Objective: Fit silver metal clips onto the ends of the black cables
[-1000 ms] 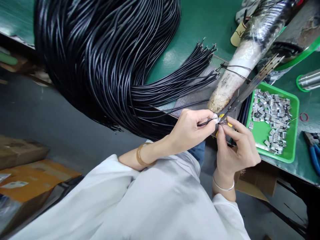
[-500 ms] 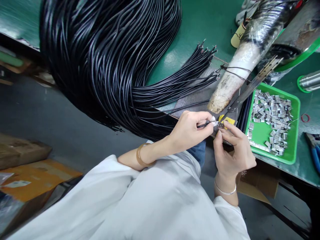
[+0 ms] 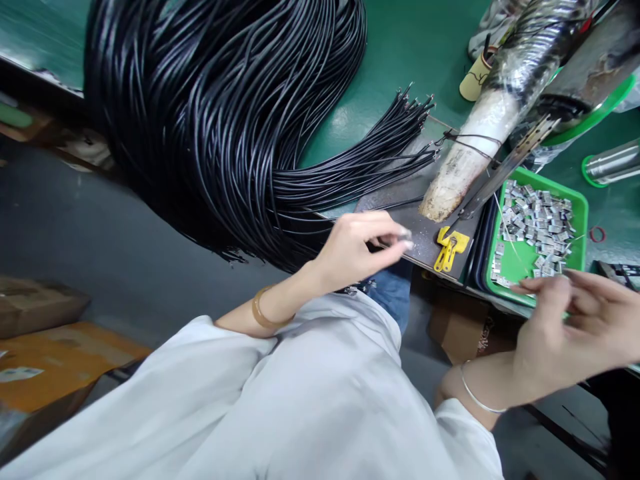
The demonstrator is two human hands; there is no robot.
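My left hand [image 3: 363, 250] is closed in a pinch over the front edge of the bench. A dark stretch of black cable shows in the gap between its thumb and forefinger; the small grey bit at the fingertips is blurred. To the right, my right hand [image 3: 575, 327] is in front of the green tray [image 3: 579, 230], smeared by motion, its fingers curved and apart with nothing visible in them. Small metal connector shells [image 3: 537, 217] lie in the tray. Beneath the soldering iron's tip sits a yellow clip-like piece [image 3: 450, 248].
A thick bundle of black cables [image 3: 225, 120] covers the left of the green bench [image 3: 400, 40]. The wrapped white tube [image 3: 463, 153] slants over the dark plate beside the soldering iron [image 3: 505, 170]. A solder spool [image 3: 617, 163] and a red ring [image 3: 597, 234] lie right.
My hands have parted. The left moved slightly left, away from the yellow piece, and the right swung right to the tray, fingers opening. The yellow piece now shows fully.
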